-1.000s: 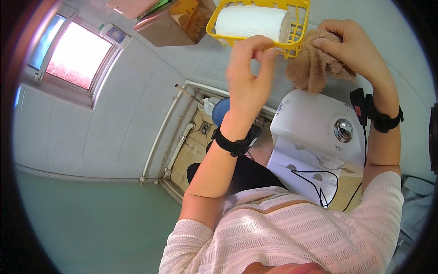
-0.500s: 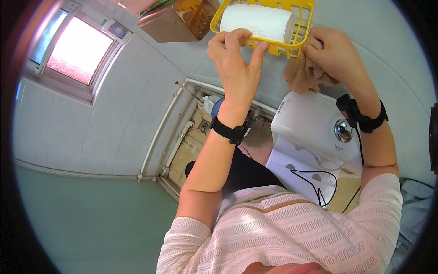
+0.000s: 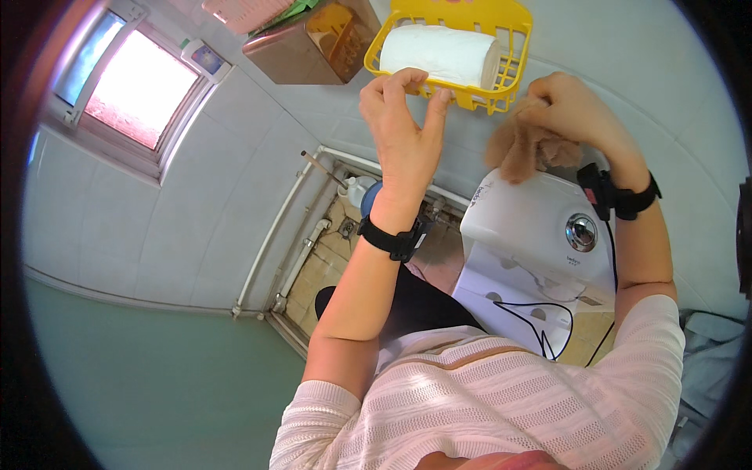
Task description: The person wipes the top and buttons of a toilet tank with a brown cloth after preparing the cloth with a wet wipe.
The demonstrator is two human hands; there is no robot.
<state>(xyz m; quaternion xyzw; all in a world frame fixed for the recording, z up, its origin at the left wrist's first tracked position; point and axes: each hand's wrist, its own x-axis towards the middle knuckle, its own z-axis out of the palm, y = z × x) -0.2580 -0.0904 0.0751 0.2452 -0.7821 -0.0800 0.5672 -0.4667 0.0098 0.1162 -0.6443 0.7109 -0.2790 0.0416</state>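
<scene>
White tiled walls close in a small bathroom, with a bright window (image 3: pixel 129 90) up on the left and thin pipes (image 3: pixel 274 235) running down the wall to the floor. High on the wall hangs a yellow wire basket (image 3: pixel 470 47), and in it lies a white paper roll (image 3: pixel 442 55) on its side, its long axis running left to right, the open core end facing right. Just left of the basket sits a brown translucent box (image 3: pixel 313 43).

The left hand (image 3: pixel 403 137) is raised to the basket's lower front rail: thumb and forefinger are apart, their tips touching the yellow rim just below the roll, without closing around it. A black band wraps that wrist.

The right hand (image 3: pixel 572 117), also banded in black, is clenched on a tan fluffy cloth (image 3: pixel 521 149), which hangs bunched from the fist, just right of the basket and above the white toilet tank (image 3: pixel 533 227) with its round chrome button (image 3: pixel 581 231). A black cord (image 3: pixel 548 329) trails over the white lid below.
</scene>
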